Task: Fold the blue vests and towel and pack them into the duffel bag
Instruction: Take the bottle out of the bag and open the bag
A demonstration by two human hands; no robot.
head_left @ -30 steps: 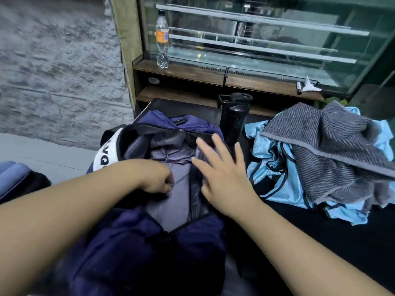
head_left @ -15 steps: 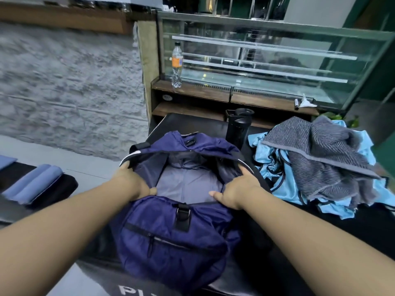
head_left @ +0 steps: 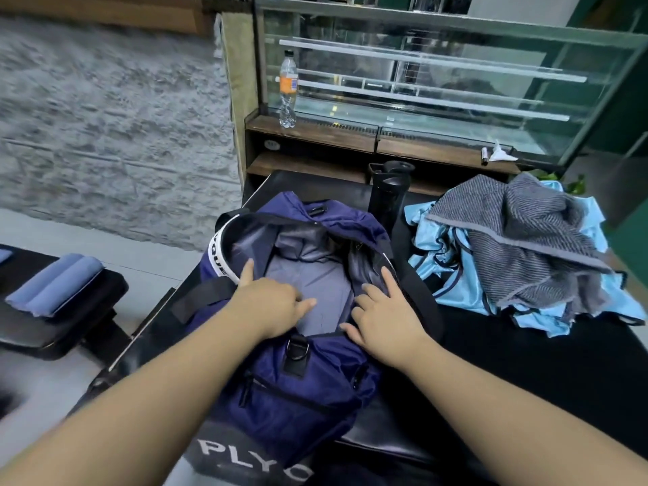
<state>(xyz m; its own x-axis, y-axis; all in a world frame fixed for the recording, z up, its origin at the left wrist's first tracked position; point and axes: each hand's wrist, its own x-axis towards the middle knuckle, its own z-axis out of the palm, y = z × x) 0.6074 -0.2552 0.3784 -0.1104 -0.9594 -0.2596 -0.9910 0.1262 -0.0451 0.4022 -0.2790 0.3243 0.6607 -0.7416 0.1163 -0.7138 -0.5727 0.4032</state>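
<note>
While both hands spread the duffel bag (head_left: 280, 391) mouth at the counter's (head_left: 526, 373) left edge, left grip (head_left: 270, 303) & right grip (head_left: 382, 320) flat, holding nothing, push sides wide; vests (head_left: 452, 282) w/ towel (head_left: 519, 247) heaped unfolded near right edge

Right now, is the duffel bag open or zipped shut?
Open. The duffel bag gapes at the top, its grey lining showing, with the left hand and right hand at the opening.

Both hands in open duffel bag (head_left: 287, 391) mouth: left hand (head_left: 270, 306), right hand (head_left: 385, 320) flat on grey lining.
</note>
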